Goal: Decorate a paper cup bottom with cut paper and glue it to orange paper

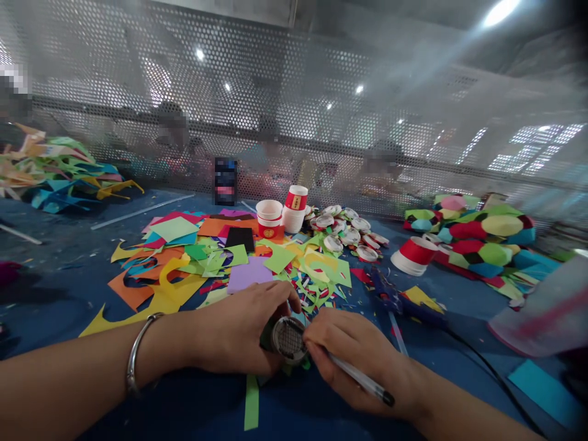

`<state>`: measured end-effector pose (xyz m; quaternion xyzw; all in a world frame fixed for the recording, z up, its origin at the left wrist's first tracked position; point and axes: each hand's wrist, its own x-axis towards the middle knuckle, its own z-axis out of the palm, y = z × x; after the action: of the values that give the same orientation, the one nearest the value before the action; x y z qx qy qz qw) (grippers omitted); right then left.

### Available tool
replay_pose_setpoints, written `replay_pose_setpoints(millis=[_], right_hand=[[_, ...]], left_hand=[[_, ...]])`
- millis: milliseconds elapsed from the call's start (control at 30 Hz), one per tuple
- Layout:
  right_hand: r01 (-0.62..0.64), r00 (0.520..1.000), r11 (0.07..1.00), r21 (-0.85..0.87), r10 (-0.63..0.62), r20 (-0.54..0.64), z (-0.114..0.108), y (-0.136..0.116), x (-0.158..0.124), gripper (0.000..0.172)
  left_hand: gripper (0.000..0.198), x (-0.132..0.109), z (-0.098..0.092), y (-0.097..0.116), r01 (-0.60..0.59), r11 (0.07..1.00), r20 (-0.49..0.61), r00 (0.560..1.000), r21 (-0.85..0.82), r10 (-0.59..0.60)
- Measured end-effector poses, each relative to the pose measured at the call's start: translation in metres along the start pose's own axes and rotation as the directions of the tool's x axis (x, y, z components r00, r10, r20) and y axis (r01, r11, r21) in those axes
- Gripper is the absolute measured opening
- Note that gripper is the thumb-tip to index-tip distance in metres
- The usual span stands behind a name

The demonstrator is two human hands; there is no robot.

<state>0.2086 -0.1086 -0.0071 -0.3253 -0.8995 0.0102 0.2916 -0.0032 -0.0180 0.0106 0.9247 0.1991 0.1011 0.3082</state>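
My left hand is closed round a small round container, whose grey, gridded end faces me. In my right hand is a pen with a clear barrel and a black end. Its tip is hidden by my fingers, close against the container's right rim. Under and beside my hands lie green paper scraps, with a light green strip just below the container. A purple paper square lies just beyond my left hand.
Coloured paper cut-offs cover the blue table. Paper cups and a pile of cut cup bases stand farther back. At right are a glue gun with a cable, colourful paper balls and a translucent container. A perforated screen rises behind.
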Motion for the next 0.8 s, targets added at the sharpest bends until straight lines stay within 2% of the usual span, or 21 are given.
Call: replay_pose_setpoints(millis=[300,800], right_hand=[[0.011,1.000,1.000,-0.004,-0.011,0.009,-0.0014,-0.0016,-0.0001,0.015],[0.021,1.000,0.999,-0.047,-0.021,0.002,-0.0044,-0.0078,0.0013,0.015]], left_hand=[[0.054,0.0007,0.0015,-0.0059,-0.033,0.999,-0.006,0.999,-0.022,0.033],[0.054,0.0003,-0.0031,0.0001,-0.014,0.999,0.013,1.000,-0.049,0.015]])
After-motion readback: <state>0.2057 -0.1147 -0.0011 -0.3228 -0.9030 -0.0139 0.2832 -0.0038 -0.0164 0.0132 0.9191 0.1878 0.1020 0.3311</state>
